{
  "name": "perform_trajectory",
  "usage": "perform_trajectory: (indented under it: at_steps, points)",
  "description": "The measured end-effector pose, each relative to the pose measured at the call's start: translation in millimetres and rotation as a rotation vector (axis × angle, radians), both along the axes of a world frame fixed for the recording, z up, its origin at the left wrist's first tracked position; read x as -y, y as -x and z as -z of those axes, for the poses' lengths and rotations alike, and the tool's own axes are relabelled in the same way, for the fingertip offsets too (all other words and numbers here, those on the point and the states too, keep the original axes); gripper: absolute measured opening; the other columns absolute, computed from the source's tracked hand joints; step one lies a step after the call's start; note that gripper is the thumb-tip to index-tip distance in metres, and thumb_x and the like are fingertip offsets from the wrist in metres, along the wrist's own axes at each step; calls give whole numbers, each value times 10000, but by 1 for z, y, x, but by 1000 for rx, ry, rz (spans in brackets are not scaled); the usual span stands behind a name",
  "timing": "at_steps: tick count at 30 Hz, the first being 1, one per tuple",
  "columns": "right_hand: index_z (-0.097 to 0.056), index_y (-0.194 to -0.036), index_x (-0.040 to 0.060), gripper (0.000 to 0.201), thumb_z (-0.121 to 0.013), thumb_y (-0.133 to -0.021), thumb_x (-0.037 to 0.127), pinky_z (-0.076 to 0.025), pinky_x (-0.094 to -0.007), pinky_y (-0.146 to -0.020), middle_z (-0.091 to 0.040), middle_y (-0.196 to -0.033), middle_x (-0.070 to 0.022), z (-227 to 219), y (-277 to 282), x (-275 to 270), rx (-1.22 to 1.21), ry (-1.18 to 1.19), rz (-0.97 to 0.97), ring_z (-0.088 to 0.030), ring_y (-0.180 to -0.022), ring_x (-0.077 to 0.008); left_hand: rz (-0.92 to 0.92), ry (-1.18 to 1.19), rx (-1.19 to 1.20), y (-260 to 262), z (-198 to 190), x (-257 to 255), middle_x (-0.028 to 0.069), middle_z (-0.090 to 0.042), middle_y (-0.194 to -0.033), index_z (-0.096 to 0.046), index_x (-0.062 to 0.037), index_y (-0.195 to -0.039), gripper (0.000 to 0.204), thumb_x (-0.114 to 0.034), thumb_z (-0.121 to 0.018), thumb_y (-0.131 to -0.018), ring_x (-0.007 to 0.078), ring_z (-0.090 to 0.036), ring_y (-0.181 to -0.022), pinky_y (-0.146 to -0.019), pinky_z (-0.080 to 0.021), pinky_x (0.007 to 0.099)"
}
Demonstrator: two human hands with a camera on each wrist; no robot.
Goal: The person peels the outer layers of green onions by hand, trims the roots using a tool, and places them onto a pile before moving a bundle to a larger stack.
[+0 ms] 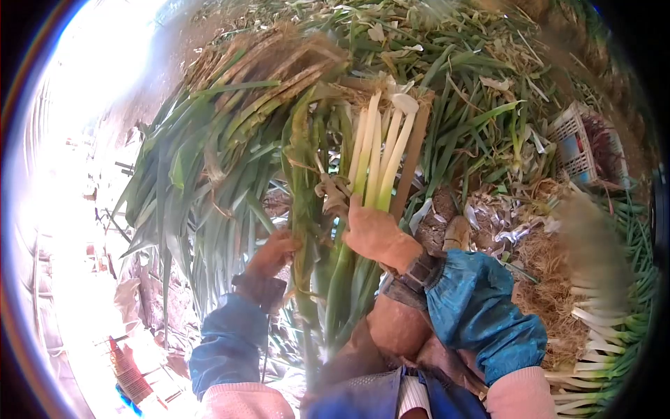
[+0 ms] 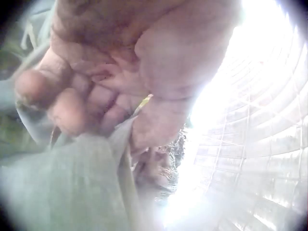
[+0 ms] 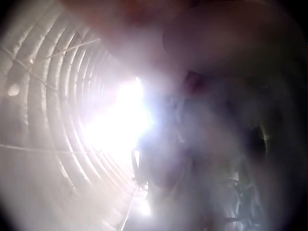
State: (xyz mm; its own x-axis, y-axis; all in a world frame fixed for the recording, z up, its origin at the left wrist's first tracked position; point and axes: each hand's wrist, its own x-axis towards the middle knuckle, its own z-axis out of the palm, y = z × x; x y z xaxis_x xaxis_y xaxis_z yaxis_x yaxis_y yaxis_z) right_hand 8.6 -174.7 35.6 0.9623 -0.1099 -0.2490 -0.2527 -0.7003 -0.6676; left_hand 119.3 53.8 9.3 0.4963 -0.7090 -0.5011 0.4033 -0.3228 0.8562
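Several trimmed leeks (image 1: 380, 150) with white shafts and green leaves lie side by side in front of me, root ends away from the body. My right hand (image 1: 380, 234) grips them where white turns to green, its back toward the head camera. To the left, my left hand (image 1: 273, 253) holds a long, partly withered leaf (image 1: 301, 202) beside the bunch. In the left wrist view, the left hand's thumb and curled fingers (image 2: 72, 111) pinch a broad green leaf (image 2: 72, 183). The right wrist view is blurred, with only part of the hand (image 3: 231, 38) showing.
Untrimmed leeks (image 1: 188, 167) are heaped at the left, with dry roots on top. Leaf waste (image 1: 474, 77) covers the back. A wooden strip (image 1: 413, 157) runs beside the bunch. At the right are a white plastic crate (image 1: 576, 146) and a row of cleaned leeks (image 1: 600, 349).
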Motion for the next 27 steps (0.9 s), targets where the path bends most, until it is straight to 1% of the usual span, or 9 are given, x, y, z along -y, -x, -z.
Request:
perform_trajectory:
  at_steps: [4,7,10,12,18,20,22,24,27]
  points:
    - [-391,-1031,-98,466,-591,-732,197,-493,-488,-691,-599,-730,-273,-15,23,-11,-4,61,-107,-608,-739,-432,176,23,285,-31,78,-49,102,-573,-998,-556,-10,-1100,312,-190,-540,-846,166,-601,-769,-693,-483,276]
    - [-377,-1013,-94,455,-589,-729,191,-494,-489,-686,-592,-709,-280,-4,26,-10,-25,-28,-101,-607,-731,-433,57,-327,152,-28,40,-19,106,-513,-1142,-528,-31,-1166,357,-231,-495,-873,203,-594,-862,-732,-480,313]
    - [-362,-1022,-99,465,-582,-727,186,-493,-490,-674,-584,-703,-291,-1,20,-3,7,-34,-37,-600,-719,-444,128,-643,683,-57,54,16,116,-534,-1086,-534,-27,-1137,385,-294,-483,-865,225,-575,-886,-736,-456,332]
    - [-364,-1015,-94,455,-577,-727,186,-491,-489,-668,-582,-702,-293,-1,18,0,12,-42,-26,-598,-716,-445,252,-628,1447,-75,73,29,142,-543,-1068,-536,-3,-1108,377,-282,-482,-860,235,-579,-860,-736,-457,346]
    - [-370,-995,-82,433,-576,-728,190,-487,-486,-665,-588,-712,-284,-16,19,3,20,-56,-27,-594,-716,-449,-436,58,97,-97,49,54,125,-581,-1051,-556,4,-1091,350,-254,-485,-866,219,-569,-901,-821,-425,344]
    - [-372,-992,-81,432,-583,-728,187,-487,-484,-673,-590,-718,-282,-20,20,0,32,-60,-40,-594,-724,-449,-231,126,506,-130,125,18,98,-593,-1034,-564,-3,-1107,357,-262,-490,-873,185,-557,-913,-828,-415,320]
    - [-374,-993,-82,436,-592,-727,185,-487,-482,-681,-591,-724,-282,-20,22,-7,45,-55,-59,-595,-734,-448,-210,195,404,-125,135,9,76,-600,-1025,-571,-5,-1114,354,-257,-496,-877,159,-546,-918,-827,-410,304]
    - [-373,-999,-82,443,-599,-727,185,-490,-479,-685,-592,-728,-282,-19,23,-17,28,-41,-85,-597,-740,-444,-374,263,-204,-82,73,37,57,-601,-1024,-579,-1,-1110,340,-237,-502,-877,139,-538,-916,-817,-409,296]
    - [-369,-1003,-81,449,-605,-729,185,-491,-479,-692,-595,-744,-284,-7,19,-21,16,-67,-66,-598,-747,-446,-389,70,-49,-72,49,48,33,-608,-952,-588,12,-1079,327,-199,-558,-832,124,-553,-826,-723,-435,282]
